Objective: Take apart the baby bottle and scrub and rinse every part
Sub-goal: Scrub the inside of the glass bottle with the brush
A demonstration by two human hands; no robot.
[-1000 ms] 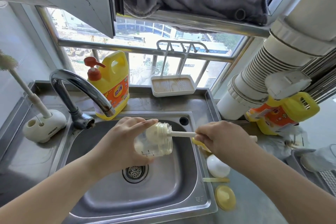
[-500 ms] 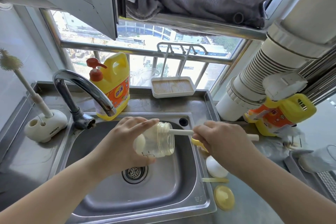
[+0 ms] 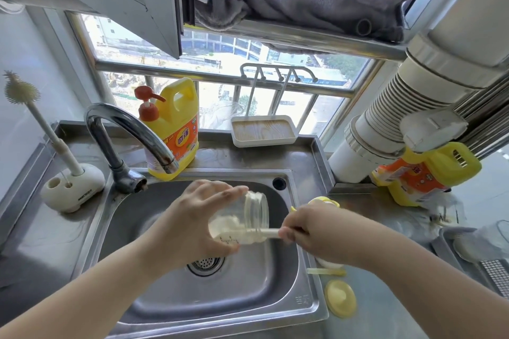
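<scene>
Left hand [image 3: 192, 224] is gripping the clear baby bottle [image 3: 239, 221], fingers and thumb curled round its body, holding it on its side over the sink [image 3: 170, 308] with the open threaded mouth facing right. Right hand [image 3: 316, 231] is pinching the white handle of the bottle brush [image 3: 268, 233], fingers closed on it just outside the bottle mouth; the brush end is sitting inside the bottle along its lower wall, blurred by the plastic. Bottle is hanging above the drain strainer [image 3: 205, 265], not touching the basin.

On the counter right of the sink, other parts are lying apart: a round yellow cap [image 3: 340, 297] near the front edge, a thin pale yellow straw-like piece [image 3: 326, 271] just behind it, a white rounded piece [image 3: 329, 263] mostly hidden under the right wrist, and a yellow-rimmed part [image 3: 326, 200] peeking out behind the right hand; cannot tell exactly what that one is.

Faucet [image 3: 129, 135] is arching over the back left of the sink, no water visibly running. Yellow detergent jug [image 3: 172, 129] with a red pump is standing behind the faucet. A second brush in a white stand [image 3: 73, 187] is standing upright at far left. A white tray [image 3: 264, 133] is sitting on the back ledge by the window. A second yellow jug [image 3: 424, 173] is lying tilted at right under a white ribbed duct [image 3: 399, 107].
</scene>
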